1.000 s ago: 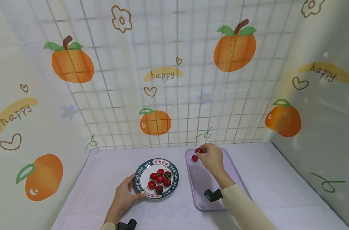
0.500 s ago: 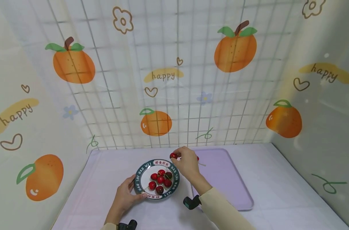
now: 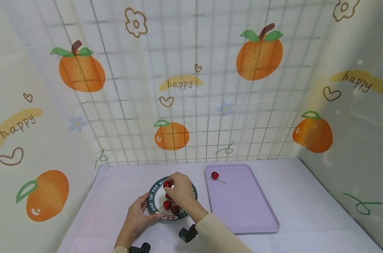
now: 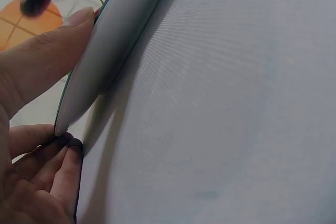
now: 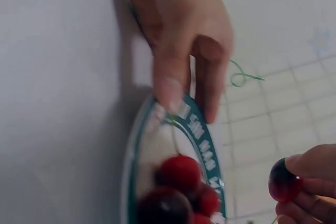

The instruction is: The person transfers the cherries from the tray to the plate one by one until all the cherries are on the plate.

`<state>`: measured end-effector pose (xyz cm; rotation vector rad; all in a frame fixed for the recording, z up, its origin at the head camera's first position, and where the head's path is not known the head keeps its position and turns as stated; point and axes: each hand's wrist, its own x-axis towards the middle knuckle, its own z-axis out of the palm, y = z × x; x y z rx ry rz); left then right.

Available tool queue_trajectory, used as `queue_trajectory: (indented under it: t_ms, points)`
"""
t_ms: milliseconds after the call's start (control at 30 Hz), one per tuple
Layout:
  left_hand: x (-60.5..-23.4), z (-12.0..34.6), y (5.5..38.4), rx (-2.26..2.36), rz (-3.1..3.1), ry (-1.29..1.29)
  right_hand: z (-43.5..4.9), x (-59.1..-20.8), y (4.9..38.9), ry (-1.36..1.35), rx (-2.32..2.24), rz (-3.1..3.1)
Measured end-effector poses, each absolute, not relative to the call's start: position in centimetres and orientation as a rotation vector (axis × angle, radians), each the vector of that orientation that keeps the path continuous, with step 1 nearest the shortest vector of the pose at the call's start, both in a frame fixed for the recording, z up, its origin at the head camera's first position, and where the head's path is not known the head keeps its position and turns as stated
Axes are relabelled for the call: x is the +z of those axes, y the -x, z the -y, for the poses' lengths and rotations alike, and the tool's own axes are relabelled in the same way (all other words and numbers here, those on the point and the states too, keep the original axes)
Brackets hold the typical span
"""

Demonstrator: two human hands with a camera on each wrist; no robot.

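Note:
My right hand (image 3: 181,189) pinches a dark red cherry (image 3: 167,185) above a round plate (image 3: 151,200). In the right wrist view, thumb and fingertips hold that cherry (image 5: 284,182) clear of the plate's rim. Several red and dark cherries (image 3: 167,205) lie on the white middle of the plate, partly hidden by the right hand. My left hand (image 3: 138,215) grips the left side of the green lettered rim. Its thumb lies over the edge in the left wrist view, fingers at the outer side, with the pale underside (image 4: 113,40) showing.
Right of the plate lies a light purple tray (image 3: 242,203). One cherry (image 3: 215,175) with a long stem sits near its far left corner. A patterned curtain (image 3: 178,109) over a grid closes off the back of the white table (image 3: 311,211).
My right hand has lifted one of two cherries from the tray and carried it left over the plate. The left hand stays at the plate's rim.

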<state>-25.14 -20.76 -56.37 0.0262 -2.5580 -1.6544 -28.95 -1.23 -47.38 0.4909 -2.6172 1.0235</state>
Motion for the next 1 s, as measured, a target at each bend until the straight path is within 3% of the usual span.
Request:
queue_trajectory:
  t_ms: [733,1000]
  points:
    - [-56.4,19.9,24.7,-1.656,2.588,-0.051,3.8,-52.4,29.0,-0.606,0.673,2.761]
    - [-56.4,20.1,24.7,-1.616,2.589,-0.03,4.2,-52.4,29.0,-0.667,0.575,2.749]
